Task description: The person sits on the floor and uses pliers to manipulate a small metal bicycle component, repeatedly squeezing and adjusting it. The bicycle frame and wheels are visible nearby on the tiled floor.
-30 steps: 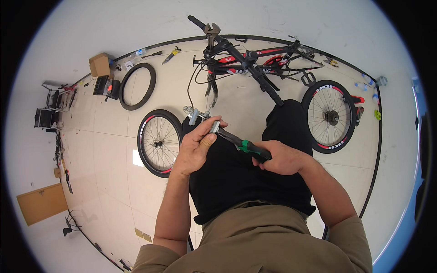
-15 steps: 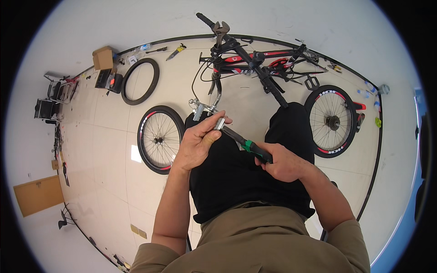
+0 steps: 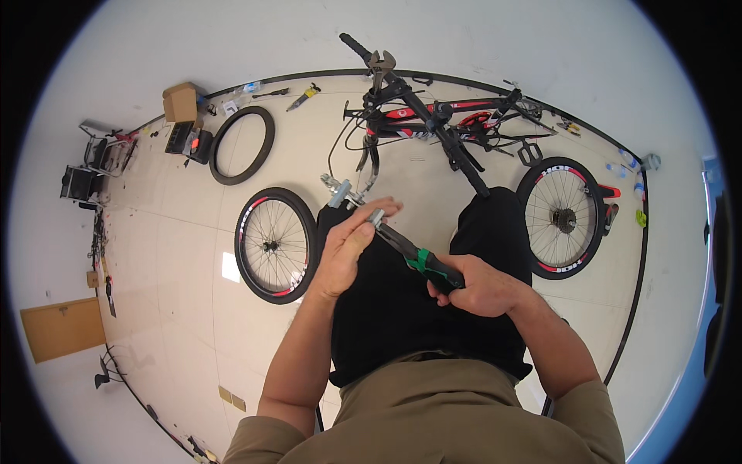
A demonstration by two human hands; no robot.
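My left hand (image 3: 346,255) is at a small silver metal part (image 3: 376,217), thumb against it, with blurred fingertips stretched out just beyond it. My right hand (image 3: 483,288) is wrapped round the handle of green-and-black pliers (image 3: 418,259), whose jaws reach that part. More silver brake hardware (image 3: 338,193) is just beyond my fingers, near the bent front fork (image 3: 371,166) of a black-and-red bicycle frame (image 3: 402,114). An adjustable wrench (image 3: 381,66) sits upright at the handlebar (image 3: 429,116), whose near grip reaches down beside my black-trousered right knee (image 3: 491,224).
Two detached wheels (image 3: 274,246) (image 3: 563,218) lie either side of my legs. A loose tyre (image 3: 219,145), open cardboard box (image 3: 179,103), folding chairs (image 3: 83,182) and a yellow-handled tool (image 3: 303,97) are on the left and back. Bottles (image 3: 618,168) lie along the right wall.
My left fingertips have loosened and stretched out beyond the silver part, while the thumb stays by it. The whole scene sits a little lower in the picture as the head shifts.
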